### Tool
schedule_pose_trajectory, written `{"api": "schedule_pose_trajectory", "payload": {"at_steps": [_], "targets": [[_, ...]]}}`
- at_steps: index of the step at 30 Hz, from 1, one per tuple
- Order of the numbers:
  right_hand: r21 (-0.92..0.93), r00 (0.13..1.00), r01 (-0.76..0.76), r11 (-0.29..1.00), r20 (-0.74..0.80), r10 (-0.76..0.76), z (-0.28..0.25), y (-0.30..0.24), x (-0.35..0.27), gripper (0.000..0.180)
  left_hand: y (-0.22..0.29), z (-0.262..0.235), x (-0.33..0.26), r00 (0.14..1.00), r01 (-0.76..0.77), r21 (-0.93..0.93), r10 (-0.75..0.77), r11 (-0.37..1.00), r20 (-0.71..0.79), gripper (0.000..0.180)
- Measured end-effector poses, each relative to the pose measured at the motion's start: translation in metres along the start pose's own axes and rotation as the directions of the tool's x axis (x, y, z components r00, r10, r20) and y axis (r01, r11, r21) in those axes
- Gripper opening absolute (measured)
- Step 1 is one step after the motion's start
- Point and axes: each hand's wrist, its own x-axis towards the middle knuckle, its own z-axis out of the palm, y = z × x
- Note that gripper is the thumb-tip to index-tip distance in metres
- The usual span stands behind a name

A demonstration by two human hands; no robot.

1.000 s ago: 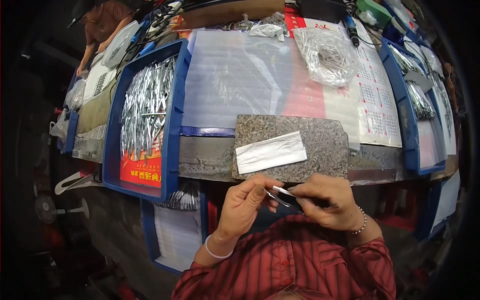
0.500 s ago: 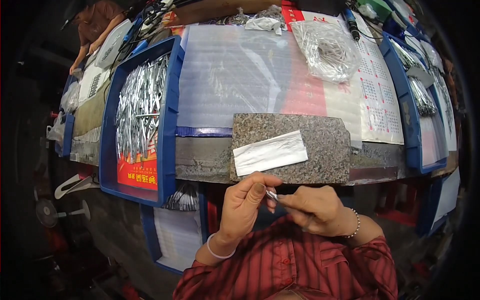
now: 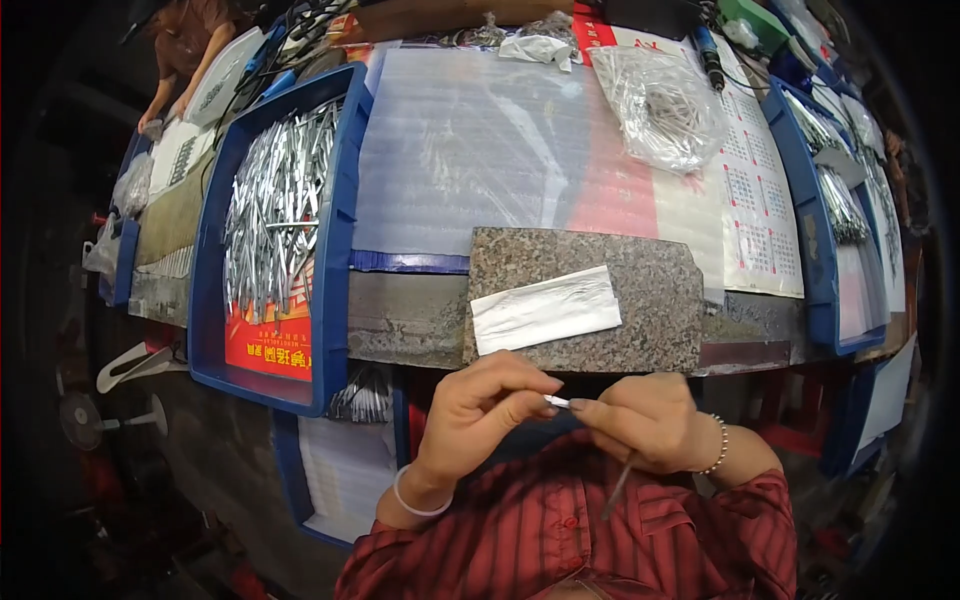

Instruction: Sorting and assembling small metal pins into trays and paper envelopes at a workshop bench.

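In front of my chest, my left hand pinches one end of a slim, shiny metal piece between thumb and index finger. My right hand is closed around its other end, with the thumb against it. Out of the bottom of the right fist a thin rod points down toward the shirt. Whether the rod and the shiny piece are one thing is hidden by the fingers. Just beyond my hands, a folded white cloth or tissue lies on a speckled stone slab at the table's near edge.
To the left stands a blue bin of loose silvery metal strips. A clear plastic bag lies on the sheet-covered table. Another blue bin is at the right, and a lower one below the table. A person works far left.
My hands have drawn slightly apart, baring more of the shiny piece between them. The rod below my right fist now shows more clearly. The whole view has shifted a little.
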Motion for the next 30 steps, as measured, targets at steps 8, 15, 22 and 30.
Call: {"api": "schedule_pose_trajectory", "payload": {"at_steps": [8,15,22,30], "targets": [[-0.161,0.995,-0.094,0.983,0.004,0.096,-0.032,0.016,0.028,0.030,-0.020,-0.007,0.015,0.809,-0.392,0.817,0.582,0.423,0.086,0.020],[0.001,0.946,-0.325,0.946,0.009,0.325,-0.042,0.018,0.042,0.047,-0.035,-0.029,0.032,0.787,-0.322,0.920,0.603,0.224,0.129,0.021],[-0.084,0.968,-0.199,0.976,0.139,0.209,-0.028,0.013,0.069,0.018,-0.030,-0.032,0.030,0.828,-0.349,0.897,0.537,0.271,0.160,0.026],[0.092,0.928,-0.357,0.929,-0.075,0.364,-0.026,0.023,0.061,0.019,-0.032,-0.038,0.035,0.831,-0.374,0.872,0.531,0.316,0.165,0.029]]}}
